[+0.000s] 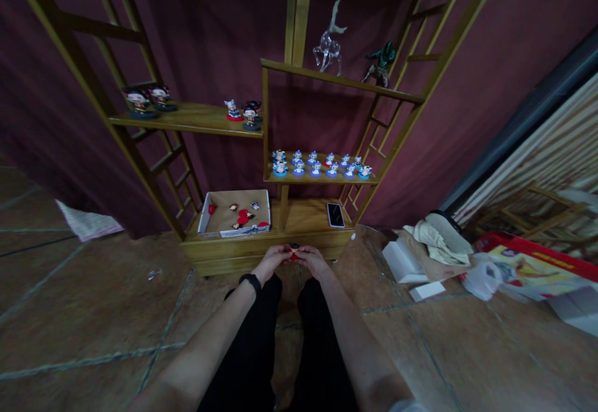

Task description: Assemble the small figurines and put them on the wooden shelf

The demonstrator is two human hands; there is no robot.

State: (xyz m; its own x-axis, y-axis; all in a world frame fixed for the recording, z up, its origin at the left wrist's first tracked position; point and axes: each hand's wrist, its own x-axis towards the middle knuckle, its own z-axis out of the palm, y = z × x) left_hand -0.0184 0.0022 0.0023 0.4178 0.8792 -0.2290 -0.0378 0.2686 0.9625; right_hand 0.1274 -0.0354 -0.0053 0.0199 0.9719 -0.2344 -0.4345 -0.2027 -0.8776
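Between my hands, in front of the low shelf, is a small figurine (pixel 294 249) with a dark top and red lower part. My left hand (pixel 274 258) pinches it from the left, and my right hand (pixel 313 258) grips its right side. My fingers cover much of it. Just beyond, on the bottom shelf, an open cardboard box (pixel 219 203) holds several small red, black and white figurine pieces (pixel 243 216). Rows of small blue and white figurines (pixel 316 168) stand on the shelf above, to the right.
A phone (pixel 335 215) lies on the bottom shelf (pixel 303 215). Dark-haired figurines (pixel 139 101) stand on the left shelf; a clear deer figure (pixel 328 47) and a green figure (pixel 382 63) are up high. White boxes (pixel 405 263) and a plastic bag (pixel 483 278) sit on the floor at right.
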